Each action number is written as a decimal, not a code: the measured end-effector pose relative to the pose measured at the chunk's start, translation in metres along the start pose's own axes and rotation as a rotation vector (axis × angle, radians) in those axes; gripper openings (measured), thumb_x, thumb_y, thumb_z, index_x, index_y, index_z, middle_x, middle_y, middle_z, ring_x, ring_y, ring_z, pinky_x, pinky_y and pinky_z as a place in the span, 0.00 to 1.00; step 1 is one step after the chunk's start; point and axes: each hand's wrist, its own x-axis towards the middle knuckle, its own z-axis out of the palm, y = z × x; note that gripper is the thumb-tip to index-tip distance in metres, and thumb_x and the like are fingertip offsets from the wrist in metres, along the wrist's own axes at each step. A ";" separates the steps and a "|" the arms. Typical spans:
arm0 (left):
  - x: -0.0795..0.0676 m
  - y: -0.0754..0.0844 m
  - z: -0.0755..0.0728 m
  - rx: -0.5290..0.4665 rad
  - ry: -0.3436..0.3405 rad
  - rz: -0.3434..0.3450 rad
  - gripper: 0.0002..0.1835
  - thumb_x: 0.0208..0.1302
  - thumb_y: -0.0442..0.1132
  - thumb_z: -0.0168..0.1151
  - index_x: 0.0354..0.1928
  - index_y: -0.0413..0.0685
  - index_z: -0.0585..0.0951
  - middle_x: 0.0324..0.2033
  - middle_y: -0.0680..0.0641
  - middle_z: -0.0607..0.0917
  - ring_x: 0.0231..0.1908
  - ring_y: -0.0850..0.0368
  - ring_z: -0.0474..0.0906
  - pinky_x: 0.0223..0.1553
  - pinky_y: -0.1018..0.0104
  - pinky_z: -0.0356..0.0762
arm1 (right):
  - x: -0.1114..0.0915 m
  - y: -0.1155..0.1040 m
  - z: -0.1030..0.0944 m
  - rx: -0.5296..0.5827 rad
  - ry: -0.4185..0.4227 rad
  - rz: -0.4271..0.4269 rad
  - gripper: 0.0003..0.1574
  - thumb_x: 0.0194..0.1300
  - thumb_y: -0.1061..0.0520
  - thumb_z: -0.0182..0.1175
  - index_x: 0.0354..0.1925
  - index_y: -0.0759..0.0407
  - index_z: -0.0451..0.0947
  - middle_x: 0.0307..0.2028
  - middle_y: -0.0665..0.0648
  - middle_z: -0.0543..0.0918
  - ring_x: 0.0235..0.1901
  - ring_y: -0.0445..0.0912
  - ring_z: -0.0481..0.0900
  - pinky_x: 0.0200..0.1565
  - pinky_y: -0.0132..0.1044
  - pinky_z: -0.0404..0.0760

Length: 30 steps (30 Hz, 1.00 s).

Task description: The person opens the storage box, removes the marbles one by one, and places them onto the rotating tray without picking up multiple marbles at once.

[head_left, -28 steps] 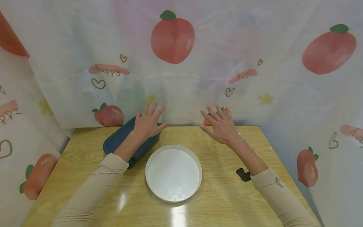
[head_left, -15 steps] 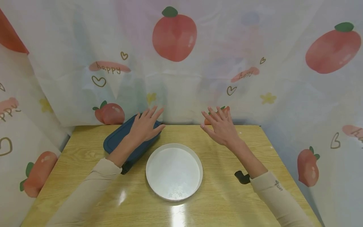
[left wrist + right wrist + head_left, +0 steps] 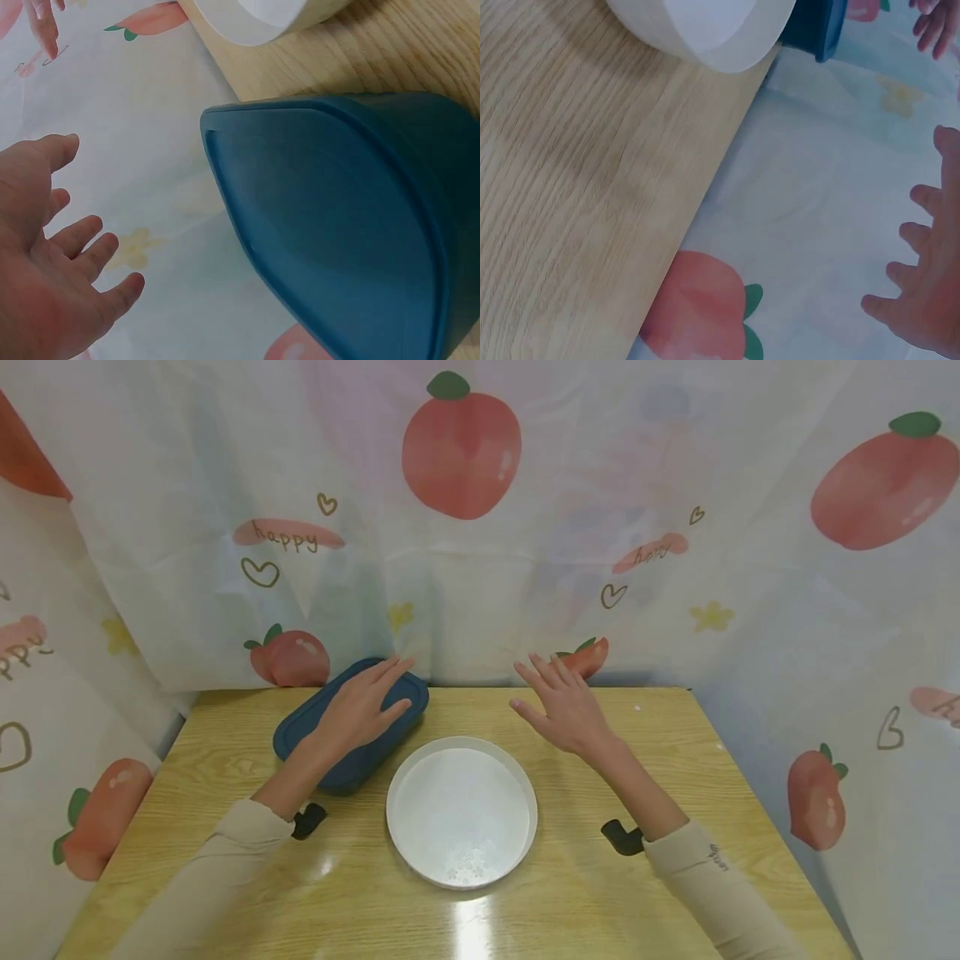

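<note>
My left hand [image 3: 356, 706] hovers over a dark blue lidded box [image 3: 367, 762], covering part of its lid in the head view. Its fingers are extended with the thumb apart, and nothing is in it. In the left wrist view the lid [image 3: 330, 225] looks flat with a raised rim, and the hand [image 3: 56, 277] is off to its side. My right hand [image 3: 566, 714] is held in the air over the back of the table, fingers spread and holding nothing. A round white tray with a low rim [image 3: 462, 814] lies between the two forearms.
The wooden table [image 3: 600, 910] ends at the back against a white cloth [image 3: 480, 602] printed with peaches. Similar cloth hangs on both sides. Black camera mounts [image 3: 622, 837] stick out at the wrists. The box stands at the back left.
My left hand has drawn back toward the left and lower over the blue box. The right hand has shifted slightly left and down. Box and tray stay in place.
</note>
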 end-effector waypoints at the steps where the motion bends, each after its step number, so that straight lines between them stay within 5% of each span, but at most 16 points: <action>1: -0.002 -0.001 0.000 -0.009 0.001 -0.003 0.35 0.69 0.42 0.66 0.74 0.44 0.65 0.70 0.35 0.67 0.67 0.36 0.65 0.63 0.40 0.66 | 0.000 -0.002 0.001 0.015 0.003 -0.004 0.41 0.75 0.36 0.50 0.77 0.52 0.58 0.76 0.62 0.55 0.75 0.63 0.46 0.69 0.63 0.50; 14: -0.018 -0.018 -0.009 -0.152 -0.028 -0.047 0.33 0.70 0.40 0.64 0.73 0.42 0.67 0.71 0.35 0.65 0.67 0.34 0.63 0.61 0.37 0.66 | 0.001 -0.027 0.009 0.205 -0.051 0.057 0.43 0.75 0.35 0.51 0.78 0.51 0.56 0.76 0.60 0.56 0.75 0.59 0.49 0.67 0.63 0.57; 30: -0.027 -0.056 -0.026 -0.326 -0.119 -0.138 0.35 0.72 0.41 0.63 0.75 0.40 0.62 0.71 0.34 0.65 0.68 0.34 0.62 0.63 0.36 0.62 | 0.012 -0.065 0.032 0.471 -0.062 0.145 0.44 0.73 0.40 0.57 0.77 0.55 0.56 0.74 0.58 0.61 0.71 0.55 0.61 0.66 0.54 0.65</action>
